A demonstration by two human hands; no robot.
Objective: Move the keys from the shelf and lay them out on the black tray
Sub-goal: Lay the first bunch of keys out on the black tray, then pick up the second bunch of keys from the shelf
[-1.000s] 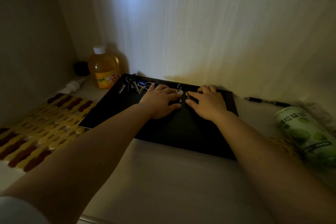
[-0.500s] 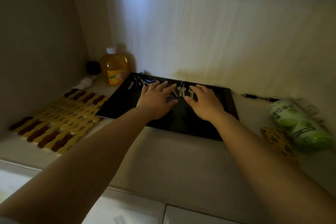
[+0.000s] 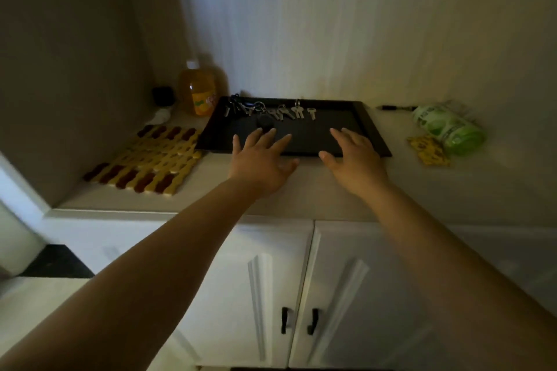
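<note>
A black tray (image 3: 372,132) lies on the pale shelf against the back wall. Several silver keys (image 3: 291,113) lie in a row along its far edge, with a bunch of keys on rings (image 3: 241,107) at the far left corner and a dark round fob (image 3: 265,122) just in front of them. My left hand (image 3: 260,161) hovers over the tray's near edge, fingers spread, holding nothing. My right hand (image 3: 352,156) is beside it, also spread and empty, over the tray's near right part.
An orange bottle (image 3: 200,90) and a small dark jar (image 3: 163,96) stand at the back left. A yellow and brown woven mat (image 3: 147,159) lies left of the tray. A green can (image 3: 447,128), a yellow packet (image 3: 428,149) and a pen (image 3: 396,107) lie on the right. White cabinet doors (image 3: 301,295) are below.
Both hands have drawn back from the keys at the tray's far edge to its near edge, fingers now spread. The view has pulled back and the cabinet doors below show.
</note>
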